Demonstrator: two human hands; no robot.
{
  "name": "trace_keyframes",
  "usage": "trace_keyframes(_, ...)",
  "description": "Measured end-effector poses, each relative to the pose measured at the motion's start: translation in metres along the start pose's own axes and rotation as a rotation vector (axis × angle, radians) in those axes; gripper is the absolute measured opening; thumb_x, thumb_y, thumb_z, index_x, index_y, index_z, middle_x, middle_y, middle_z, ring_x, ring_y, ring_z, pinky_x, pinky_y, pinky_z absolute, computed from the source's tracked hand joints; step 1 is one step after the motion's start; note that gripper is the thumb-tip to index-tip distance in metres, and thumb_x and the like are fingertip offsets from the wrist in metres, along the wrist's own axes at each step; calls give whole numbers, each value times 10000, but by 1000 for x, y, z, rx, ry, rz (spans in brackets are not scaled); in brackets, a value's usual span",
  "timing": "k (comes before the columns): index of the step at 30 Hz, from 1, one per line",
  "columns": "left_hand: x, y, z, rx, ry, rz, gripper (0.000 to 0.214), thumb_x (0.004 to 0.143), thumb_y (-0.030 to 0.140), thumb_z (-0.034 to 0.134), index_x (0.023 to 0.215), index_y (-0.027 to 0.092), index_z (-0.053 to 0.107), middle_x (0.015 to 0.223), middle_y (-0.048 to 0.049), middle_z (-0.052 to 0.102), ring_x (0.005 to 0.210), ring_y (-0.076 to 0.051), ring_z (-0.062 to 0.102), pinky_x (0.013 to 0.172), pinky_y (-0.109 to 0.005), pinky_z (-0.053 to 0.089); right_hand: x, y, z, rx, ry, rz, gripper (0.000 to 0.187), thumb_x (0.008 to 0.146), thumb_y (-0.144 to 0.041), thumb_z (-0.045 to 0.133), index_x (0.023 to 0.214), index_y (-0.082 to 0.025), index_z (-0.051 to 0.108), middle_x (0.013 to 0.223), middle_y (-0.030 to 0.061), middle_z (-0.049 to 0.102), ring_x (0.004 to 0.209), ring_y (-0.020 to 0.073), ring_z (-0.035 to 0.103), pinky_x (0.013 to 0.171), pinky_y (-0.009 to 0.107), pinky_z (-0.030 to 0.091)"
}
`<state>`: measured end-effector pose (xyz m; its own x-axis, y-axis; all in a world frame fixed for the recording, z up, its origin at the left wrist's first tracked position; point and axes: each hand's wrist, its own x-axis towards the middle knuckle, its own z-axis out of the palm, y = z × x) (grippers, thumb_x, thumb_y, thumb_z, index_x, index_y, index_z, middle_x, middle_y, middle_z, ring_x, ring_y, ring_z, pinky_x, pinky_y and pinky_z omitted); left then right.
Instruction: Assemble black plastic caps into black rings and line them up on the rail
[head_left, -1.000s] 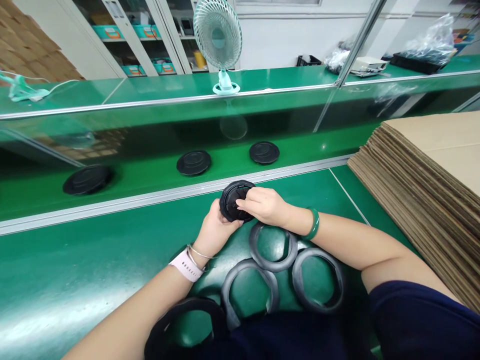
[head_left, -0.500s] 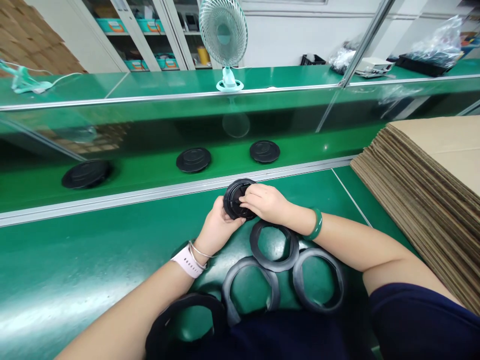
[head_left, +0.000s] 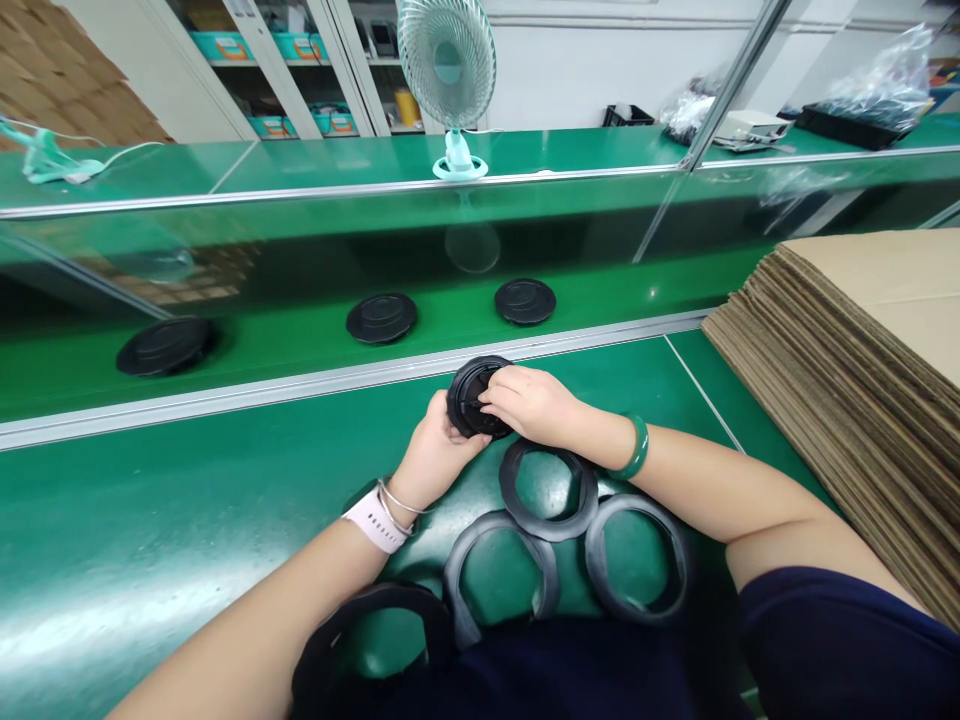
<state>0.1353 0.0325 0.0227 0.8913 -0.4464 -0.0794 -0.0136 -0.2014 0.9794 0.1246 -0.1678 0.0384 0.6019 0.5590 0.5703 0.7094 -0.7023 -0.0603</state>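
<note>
My left hand [head_left: 437, 450] grips a round black plastic part [head_left: 466, 388] by its lower left rim, fingers curled beneath it. The part is tilted towards me, showing a ridged, recessed inner face. Over its right side, my right hand [head_left: 536, 403] has its fingertips pinched together at the middle of that face. Exactly what they grasp there is hidden. Just below the hands lies a dark ring [head_left: 511, 492]. Two greyer rings, one on the left [head_left: 456, 570] and one on the right [head_left: 596, 560], touch it. Nearer my body is a wider black ring [head_left: 439, 625], partly covered.
Beyond a metal rail [head_left: 300, 388], three black discs lie on a green belt [head_left: 300, 340]: left [head_left: 165, 347], middle [head_left: 382, 318] and right [head_left: 525, 301]. Stacked cardboard [head_left: 847, 400] stands at the right. A fan [head_left: 448, 65] stands on the shelf behind.
The three discs on the green belt have shifted slightly left. Both hands and the held part stay almost where they were.
</note>
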Motion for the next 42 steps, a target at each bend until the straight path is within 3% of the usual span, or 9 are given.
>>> trace_keyframes(10, 1, 1, 0, -12, -13, -13, 577, 663, 267, 811, 1116, 210, 458, 1050, -45, 692, 959, -232, 713, 861, -404, 587, 4, -3, -7, 47, -84, 68, 49, 986, -161, 588, 969, -122, 612, 939, 119, 620, 894, 254, 580, 819, 386, 526)
trace_keyframes(16, 0, -1, 0, -8, -21, -6, 555, 675, 271, 810, 1102, 220, 459, 1044, -34, 687, 966, -229, 709, 869, -405, 585, 2, -7, -3, 26, -115, 89, 80, 998, -153, 551, 1019, -109, 615, 968, 130, 610, 932, 265, 576, 847, 406, 530)
trace_keyframes(22, 0, 1, 0, -44, -12, -7, 538, 661, 258, 813, 1071, 220, 467, 1029, -26, 688, 974, -235, 709, 877, -415, 586, -3, -11, 5, -1, -47, 131, 286, 1007, -139, 516, 1288, -93, 536, 1069, 156, 608, 998, 276, 570, 891, 435, 536)
trace_keyframes(32, 0, -1, -1, -85, -40, -27, 584, 660, 250, 826, 1121, 219, 469, 1039, -32, 704, 956, -223, 719, 883, -409, 592, 3, -16, 1, -138, -201, 134, 323, 985, -110, 497, 1287, -18, 562, 992, 171, 588, 947, 300, 541, 760, 416, 534)
trace_keyframes(35, 0, 1, 0, -103, -39, -40, 572, 656, 243, 831, 1098, 218, 468, 1032, -27, 703, 973, -223, 717, 908, -419, 587, 1, -13, -2, -66, -107, 141, 272, 1008, -181, 517, 1246, -82, 605, 995, 147, 586, 944, 288, 529, 802, 429, 513)
trace_keyframes(37, 1, 3, 0, -138, -20, -41, 565, 652, 228, 831, 1085, 214, 468, 1065, -33, 696, 1026, -225, 702, 947, -428, 573, -1, -8, -4, 27, 47, 202, 261, 1019, -249, 533, 1235, -131, 618, 1041, 139, 581, 975, 284, 526, 862, 446, 493)
trace_keyframes(40, 2, 3, 0, -188, 11, -20, 587, 643, 204, 834, 1101, 212, 466, 1163, -60, 671, 1119, -231, 664, 1002, -433, 545, -5, 2, -1, 204, 255, 443, 349, 1015, -304, 556, 1333, -159, 555, 1154, 144, 561, 1061, 282, 525, 944, 456, 465)
trace_keyframes(42, 2, 1, -1, -190, 2, -22, 615, 639, 205, 842, 1120, 216, 458, 1196, -74, 658, 1126, -237, 661, 1010, -441, 540, -7, 9, 6, 371, 260, 593, 341, 1001, -295, 578, 1312, -156, 567, 1129, 127, 585, 1041, 262, 550, 937, 433, 470)
